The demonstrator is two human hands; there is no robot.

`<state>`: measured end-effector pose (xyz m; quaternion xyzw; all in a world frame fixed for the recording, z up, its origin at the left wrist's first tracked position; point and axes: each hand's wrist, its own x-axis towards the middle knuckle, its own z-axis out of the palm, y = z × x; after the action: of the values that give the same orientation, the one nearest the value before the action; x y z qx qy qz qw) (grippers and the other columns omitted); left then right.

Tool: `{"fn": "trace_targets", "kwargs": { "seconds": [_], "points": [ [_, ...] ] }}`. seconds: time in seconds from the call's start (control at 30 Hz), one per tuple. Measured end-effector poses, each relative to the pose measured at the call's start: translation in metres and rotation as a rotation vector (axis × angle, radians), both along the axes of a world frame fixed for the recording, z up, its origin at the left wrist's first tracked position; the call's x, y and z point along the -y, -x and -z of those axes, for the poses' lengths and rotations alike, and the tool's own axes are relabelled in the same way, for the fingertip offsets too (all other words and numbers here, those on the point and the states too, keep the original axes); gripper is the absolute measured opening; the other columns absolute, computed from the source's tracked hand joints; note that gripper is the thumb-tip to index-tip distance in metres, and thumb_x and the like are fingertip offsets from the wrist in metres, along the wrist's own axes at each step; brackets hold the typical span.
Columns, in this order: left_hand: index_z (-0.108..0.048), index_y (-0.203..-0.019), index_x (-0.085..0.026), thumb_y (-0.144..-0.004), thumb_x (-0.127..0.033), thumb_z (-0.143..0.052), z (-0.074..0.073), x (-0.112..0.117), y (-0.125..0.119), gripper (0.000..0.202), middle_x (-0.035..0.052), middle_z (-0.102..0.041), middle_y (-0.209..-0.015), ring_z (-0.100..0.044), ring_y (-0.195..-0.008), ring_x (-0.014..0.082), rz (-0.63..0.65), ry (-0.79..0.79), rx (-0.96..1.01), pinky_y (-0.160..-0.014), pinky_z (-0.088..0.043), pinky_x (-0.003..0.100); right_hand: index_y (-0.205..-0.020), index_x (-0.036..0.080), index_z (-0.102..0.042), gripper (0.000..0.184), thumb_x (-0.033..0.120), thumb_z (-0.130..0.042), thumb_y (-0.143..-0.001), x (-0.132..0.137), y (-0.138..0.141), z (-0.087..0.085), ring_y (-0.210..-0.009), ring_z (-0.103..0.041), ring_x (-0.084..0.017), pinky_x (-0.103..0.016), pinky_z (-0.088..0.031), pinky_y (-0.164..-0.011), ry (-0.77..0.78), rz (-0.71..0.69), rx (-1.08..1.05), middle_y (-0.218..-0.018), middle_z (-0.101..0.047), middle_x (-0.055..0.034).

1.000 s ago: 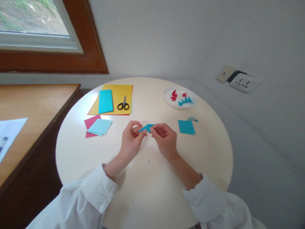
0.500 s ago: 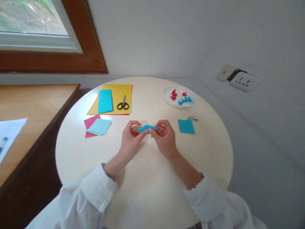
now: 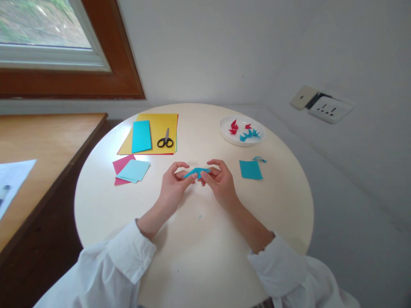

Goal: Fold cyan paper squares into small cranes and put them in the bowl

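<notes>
A small piece of folded blue paper (image 3: 198, 171), wide and pointed at its ends, is held between both hands over the middle of the round table (image 3: 205, 256). My left hand (image 3: 171, 184) pinches its left part, thumb in front and fingers behind. On the other side, my right hand (image 3: 223, 184) grips the right part in the same way, its index finger raised and curved away from the paper. The fingers behind the paper are partly hidden. To the right of my right hand lies a blue paper square (image 3: 251, 170) with a thin curled blue strip (image 3: 259, 159).
At the back right a white plate (image 3: 224, 136) holds small red and blue folded paper figures. Black-handled scissors (image 3: 165, 139) and a blue paper stack (image 3: 141, 136) rest on yellow sheets (image 3: 160, 121). Pale blue (image 3: 135, 170) and pink squares (image 3: 122, 163) lie at left.
Both hands stay at nearly the same spot. The folded paper has tilted slightly and its lower part shows more between the thumbs. The right index finger has lifted a little off it.
</notes>
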<state>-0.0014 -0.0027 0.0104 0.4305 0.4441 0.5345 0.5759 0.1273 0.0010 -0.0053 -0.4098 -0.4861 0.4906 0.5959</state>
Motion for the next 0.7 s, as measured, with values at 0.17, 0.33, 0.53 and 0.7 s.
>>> {"fn": "trace_targets", "kwargs": {
  "seconds": [0.17, 0.33, 0.53, 0.7],
  "points": [
    [-0.045, -0.084, -0.020, -0.061, -0.026, -0.072, -0.0009, 0.0016, -0.0002, 0.036, -0.0061, -0.062, -0.052, -0.061, -0.053, 0.0130, 0.042, -0.027, 0.014, -0.058, -0.046, 0.026, -0.064, 0.018, -0.052, 0.031, 0.045, -0.066, -0.067, -0.0004, -0.0016, 0.0021, -0.046, -0.051, -0.009, -0.024, -0.041, -0.047, 0.019, -0.050, 0.109, -0.052, -0.057, 0.0033],
    [-0.044, -0.090, -0.020, -0.064, -0.025, -0.072, 0.0012, 0.0024, 0.0002, 0.038, -0.0062, -0.063, -0.055, -0.063, -0.056, 0.0132, 0.086, -0.043, 0.052, -0.061, -0.047, 0.026, -0.059, 0.018, -0.052, 0.031, 0.044, -0.068, -0.067, 0.0002, -0.0023, 0.0030, -0.048, -0.049, -0.009, -0.025, -0.040, -0.051, 0.033, -0.117, 0.001, -0.050, -0.056, 0.0043],
    [-0.048, -0.103, -0.018, -0.064, -0.027, -0.072, 0.0002, 0.0024, 0.0029, 0.047, -0.0042, -0.066, -0.059, -0.061, -0.057, 0.0110, 0.095, -0.035, 0.017, -0.060, -0.045, 0.023, -0.058, 0.018, -0.053, 0.030, 0.040, -0.072, -0.065, 0.0005, -0.0010, 0.0038, -0.051, -0.048, -0.009, -0.025, -0.038, -0.054, 0.098, -0.189, -0.171, -0.052, -0.057, 0.0040],
    [-0.047, -0.114, -0.016, -0.064, -0.028, -0.072, -0.0039, 0.0027, 0.0022, 0.057, -0.0020, -0.067, -0.061, -0.061, -0.059, 0.0122, 0.103, -0.031, 0.022, -0.064, -0.047, 0.025, -0.058, 0.018, -0.052, 0.030, 0.039, -0.074, -0.063, 0.0004, -0.0016, 0.0018, -0.052, -0.048, -0.009, -0.026, -0.037, -0.056, 0.144, -0.194, -0.227, -0.054, -0.059, 0.0032]
  ]
}}
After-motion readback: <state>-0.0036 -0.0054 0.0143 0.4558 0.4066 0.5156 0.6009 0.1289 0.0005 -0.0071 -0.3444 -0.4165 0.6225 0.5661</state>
